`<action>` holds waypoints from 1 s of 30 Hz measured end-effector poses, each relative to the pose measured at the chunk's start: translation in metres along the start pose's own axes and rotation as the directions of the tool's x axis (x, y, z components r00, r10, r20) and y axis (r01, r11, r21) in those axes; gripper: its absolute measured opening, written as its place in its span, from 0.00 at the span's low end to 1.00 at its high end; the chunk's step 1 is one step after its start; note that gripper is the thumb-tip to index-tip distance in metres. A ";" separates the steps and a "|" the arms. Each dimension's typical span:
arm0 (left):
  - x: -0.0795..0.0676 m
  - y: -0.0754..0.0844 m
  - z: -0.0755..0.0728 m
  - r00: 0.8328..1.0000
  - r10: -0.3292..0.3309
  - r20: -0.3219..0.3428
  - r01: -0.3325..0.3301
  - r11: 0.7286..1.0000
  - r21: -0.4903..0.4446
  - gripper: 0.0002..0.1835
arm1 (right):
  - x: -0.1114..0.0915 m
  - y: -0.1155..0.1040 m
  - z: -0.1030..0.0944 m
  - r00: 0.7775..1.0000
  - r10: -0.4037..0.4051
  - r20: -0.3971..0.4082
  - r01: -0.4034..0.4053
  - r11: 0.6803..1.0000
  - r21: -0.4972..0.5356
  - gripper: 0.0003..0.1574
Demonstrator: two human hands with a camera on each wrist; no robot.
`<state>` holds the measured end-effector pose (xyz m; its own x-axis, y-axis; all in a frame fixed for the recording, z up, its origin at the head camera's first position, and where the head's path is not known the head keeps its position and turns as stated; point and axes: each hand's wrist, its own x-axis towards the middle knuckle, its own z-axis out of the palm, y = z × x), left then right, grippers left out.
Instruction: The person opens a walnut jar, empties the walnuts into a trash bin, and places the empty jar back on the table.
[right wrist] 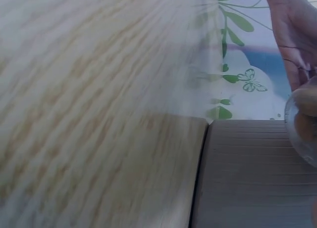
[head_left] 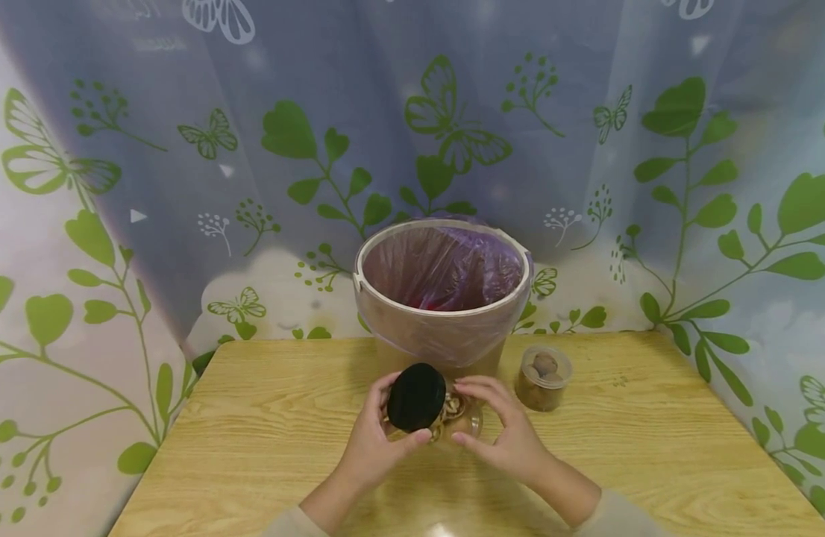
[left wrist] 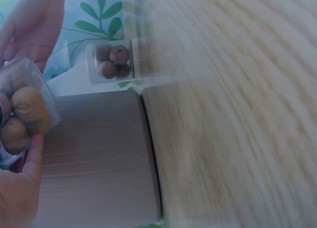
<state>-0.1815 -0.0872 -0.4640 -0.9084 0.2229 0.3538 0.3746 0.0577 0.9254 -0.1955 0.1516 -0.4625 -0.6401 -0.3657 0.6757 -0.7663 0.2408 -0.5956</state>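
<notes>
Both hands hold a clear jar of walnuts (head_left: 454,407) above the table in front of the bin, its black lid (head_left: 415,397) tipped up and to the left. My left hand (head_left: 375,440) grips the lid end, with the thumb below and fingers behind. My right hand (head_left: 513,432) holds the other end between thumb and fingers. Several round brown walnuts (left wrist: 29,105) show through the clear wall in the left wrist view. In the right wrist view, only part of the jar (right wrist: 300,134) enters at the right edge.
A bin (head_left: 439,343) lined with a thin purple bag stands at the table's back edge. To its right is a second clear jar (head_left: 544,379) holding walnuts. The wood-grain table (head_left: 265,432) meets a leaf-and-butterfly curtain (head_left: 318,74) at the back and sides.
</notes>
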 end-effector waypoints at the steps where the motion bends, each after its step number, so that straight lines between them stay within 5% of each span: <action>1: 0.000 0.000 0.000 1.000 0.002 -0.003 -0.002 1.000 -0.005 0.45 | 0.000 0.001 0.000 1.000 -0.018 0.003 0.018 1.000 -0.009 0.44; 15: -0.001 0.005 0.001 0.999 0.030 0.010 -0.030 0.999 -0.040 0.45 | 0.006 0.014 0.010 0.942 -0.334 -0.040 0.334 0.942 0.000 0.42; 30: -0.003 0.006 -0.002 0.997 0.022 0.081 -0.016 0.998 -0.069 0.45 | -0.001 0.023 0.013 0.942 -0.335 -0.014 0.335 0.942 0.036 0.45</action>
<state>-0.1767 -0.0893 -0.4589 -0.8821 0.3017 0.3616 0.3756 -0.0127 0.9267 -0.2117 0.1457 -0.4827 -0.3475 -0.4124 0.8421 -0.9339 0.0719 -0.3502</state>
